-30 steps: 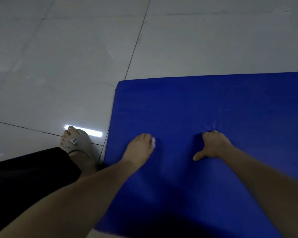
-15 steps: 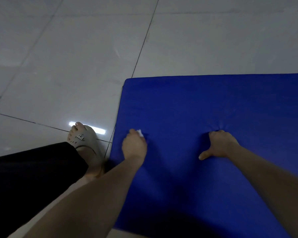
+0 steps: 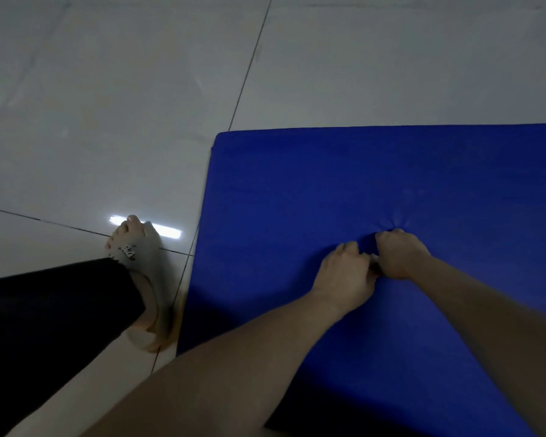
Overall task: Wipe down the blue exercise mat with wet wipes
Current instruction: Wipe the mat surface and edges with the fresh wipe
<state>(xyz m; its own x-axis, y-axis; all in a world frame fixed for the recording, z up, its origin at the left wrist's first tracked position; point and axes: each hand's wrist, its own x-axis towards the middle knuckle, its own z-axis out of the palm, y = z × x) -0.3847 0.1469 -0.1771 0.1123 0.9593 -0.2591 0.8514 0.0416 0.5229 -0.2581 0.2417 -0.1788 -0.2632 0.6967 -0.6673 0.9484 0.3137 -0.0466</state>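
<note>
**Now your left hand [image 3: 344, 272] touches your right hand [image 3: 401, 255] on the blue exercise mat [image 3: 328, 184]**

The mat lies flat on the tiled floor [image 3: 108, 89], with its far left corner in view. Both hands sit well in from the mat's left edge. Your left fingers are curled down over a wet wipe [image 3: 374, 257], and only a pale sliver shows where the hands join. Your right fingers are curled tight with nothing visible in them, and the knuckles dig in so the mat puckers just beyond them. Beside the mat's left edge stands your grey sandal [image 3: 145, 247], below a black trouser leg [image 3: 44, 326].
</note>
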